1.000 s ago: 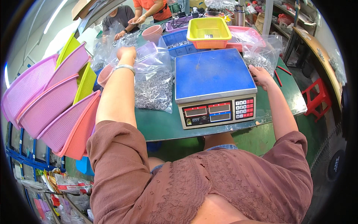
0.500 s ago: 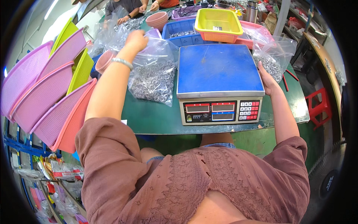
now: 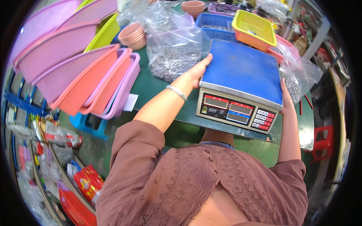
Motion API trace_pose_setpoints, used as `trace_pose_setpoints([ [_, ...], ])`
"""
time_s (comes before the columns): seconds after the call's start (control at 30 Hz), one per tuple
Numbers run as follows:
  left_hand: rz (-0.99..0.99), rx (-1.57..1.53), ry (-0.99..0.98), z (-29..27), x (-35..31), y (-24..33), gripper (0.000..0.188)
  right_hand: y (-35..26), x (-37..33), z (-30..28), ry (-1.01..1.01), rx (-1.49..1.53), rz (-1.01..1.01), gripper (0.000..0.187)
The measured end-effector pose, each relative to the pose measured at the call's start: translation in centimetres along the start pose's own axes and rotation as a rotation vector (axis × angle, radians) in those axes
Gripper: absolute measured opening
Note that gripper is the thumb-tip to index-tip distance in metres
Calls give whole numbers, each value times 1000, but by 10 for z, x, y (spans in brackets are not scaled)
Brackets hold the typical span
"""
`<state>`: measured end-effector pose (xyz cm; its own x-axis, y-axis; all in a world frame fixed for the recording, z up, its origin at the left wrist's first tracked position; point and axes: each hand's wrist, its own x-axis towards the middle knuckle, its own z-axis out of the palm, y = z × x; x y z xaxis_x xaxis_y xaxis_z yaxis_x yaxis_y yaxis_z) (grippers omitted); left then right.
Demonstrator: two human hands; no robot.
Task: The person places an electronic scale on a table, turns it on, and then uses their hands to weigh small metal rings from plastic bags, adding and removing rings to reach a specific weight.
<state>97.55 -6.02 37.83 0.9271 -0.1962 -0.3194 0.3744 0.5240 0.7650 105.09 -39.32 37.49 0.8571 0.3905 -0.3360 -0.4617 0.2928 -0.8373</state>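
A digital weighing scale [image 3: 233, 107] with a blue flat platform [image 3: 245, 71] sits at the table's front edge, its keypad and dark displays toward me. My left hand [image 3: 199, 71] grips its left side, thumb along the platform's rim. At the opposite side my right hand [image 3: 286, 98] holds the scale, its fingertips partly hidden behind the edge. Just beyond my left hand, a clear plastic bag [image 3: 175, 56] full of small metal pieces rests on the table. Another clear bag of metal pieces [image 3: 291, 84] lies beside the scale near my right hand.
Stacked pink, purple and green plastic baskets [image 3: 75, 56] stand at the left, near pink bowls [image 3: 132, 35]. Behind the scale are a blue bin [image 3: 217, 26] and a yellow-green basket [image 3: 254, 28]. A red stool [image 3: 322, 143] stands at the right.
My left hand has come down from the bag's top to the scale's left side. The scale looks turned clockwise in view; the whole view has also shifted. My right hand stays at the scale.
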Motion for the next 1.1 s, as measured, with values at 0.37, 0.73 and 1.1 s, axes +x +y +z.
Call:
trace_pose_setpoints([
  [0.37,178,24,-44,-5,-14,-17,42,9,14,-31,131,-57,-143,55],
  [0.73,628,63,279,40,-149,1,55,-52,1,75,105,-181,-374,60],
  [1.1,1127,-131,734,130,-402,-64,39,-46,-50,264,-693,-366,-121,55],
])
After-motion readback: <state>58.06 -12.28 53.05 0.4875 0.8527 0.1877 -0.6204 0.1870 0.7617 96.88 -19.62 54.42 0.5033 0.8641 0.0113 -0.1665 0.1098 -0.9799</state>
